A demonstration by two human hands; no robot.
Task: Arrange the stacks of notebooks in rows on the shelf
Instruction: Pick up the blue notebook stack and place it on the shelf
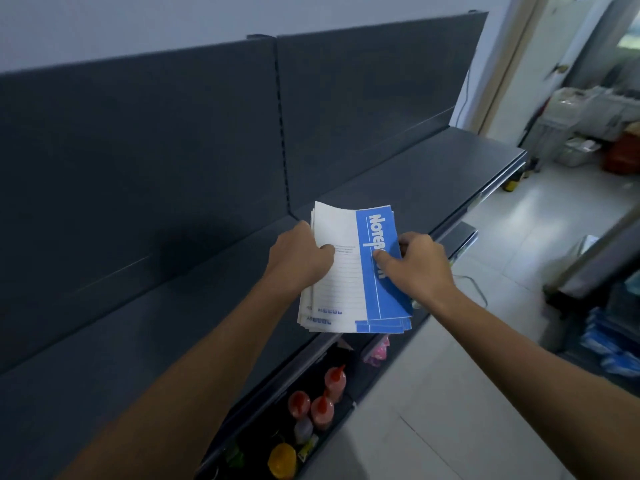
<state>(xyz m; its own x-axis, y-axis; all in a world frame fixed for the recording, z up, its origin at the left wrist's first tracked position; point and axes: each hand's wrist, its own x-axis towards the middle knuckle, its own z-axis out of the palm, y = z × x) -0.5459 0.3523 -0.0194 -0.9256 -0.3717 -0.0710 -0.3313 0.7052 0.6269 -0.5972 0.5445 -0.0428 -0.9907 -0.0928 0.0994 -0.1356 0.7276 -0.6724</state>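
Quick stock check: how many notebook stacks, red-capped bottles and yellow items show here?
Notebook stack: 1, gripped by the left hand and the right hand
Red-capped bottles: 3, below the stack
Yellow item: 1, below the bottles in the picture
Total: 5

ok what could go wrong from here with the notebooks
1. The notebooks are fanned unevenly between the left hand and right hand; a loose one may slip out.
2. Their near end hangs past the front edge of the shelf, so set down here they might tip off onto the bottles below.
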